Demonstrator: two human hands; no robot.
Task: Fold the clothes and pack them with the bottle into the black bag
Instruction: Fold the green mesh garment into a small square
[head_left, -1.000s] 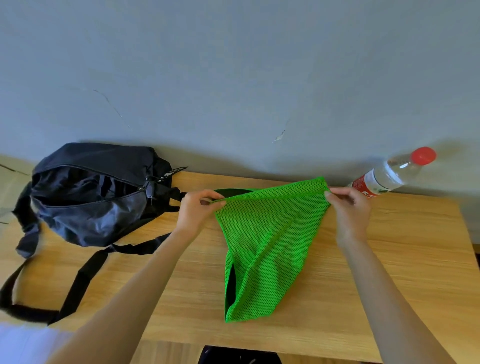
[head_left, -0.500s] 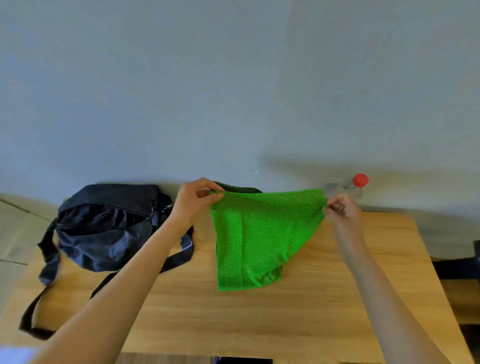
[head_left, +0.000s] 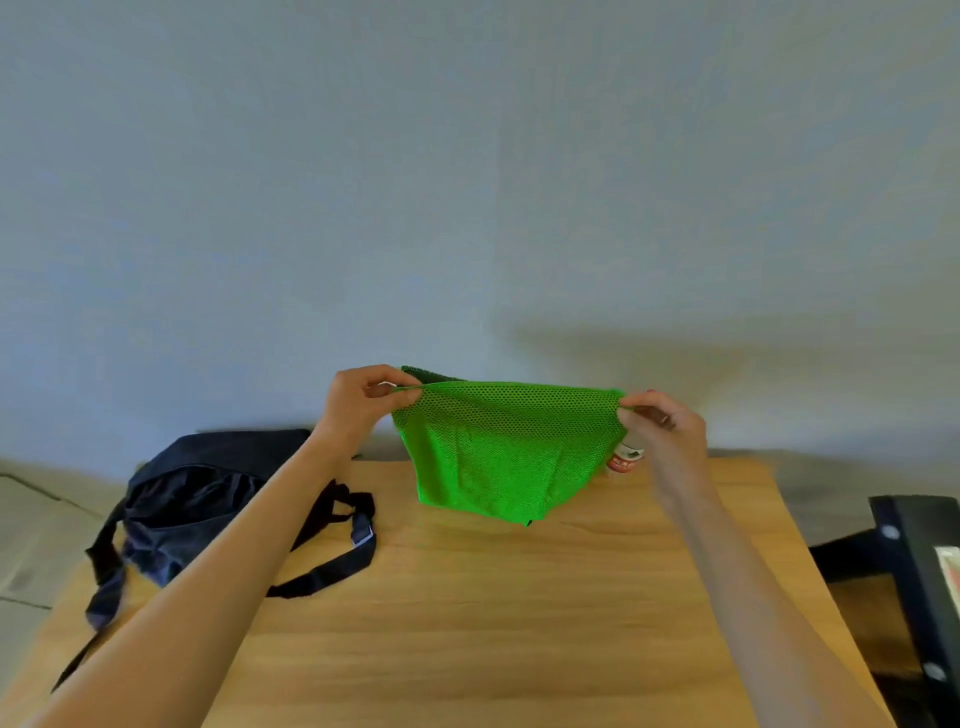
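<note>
Green mesh garment (head_left: 498, 447) held up by its top corners above the wooden table (head_left: 519, 623).

The left hand (head_left: 363, 405) and right hand (head_left: 660, 421) each pinch a top corner between thumb and fingertips, and the cloth hangs slack, clear of the table. It looks light, soft and floppy, so the corners or hem are probably the best hold. The bottle (head_left: 626, 460) peeks out behind its right edge; the black bag (head_left: 197, 499) lies well to the left.

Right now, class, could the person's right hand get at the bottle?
Probably not yet: the right hand pinches a corner of the green mesh garment, which hangs in front of the bottle, though it is close by.
</note>
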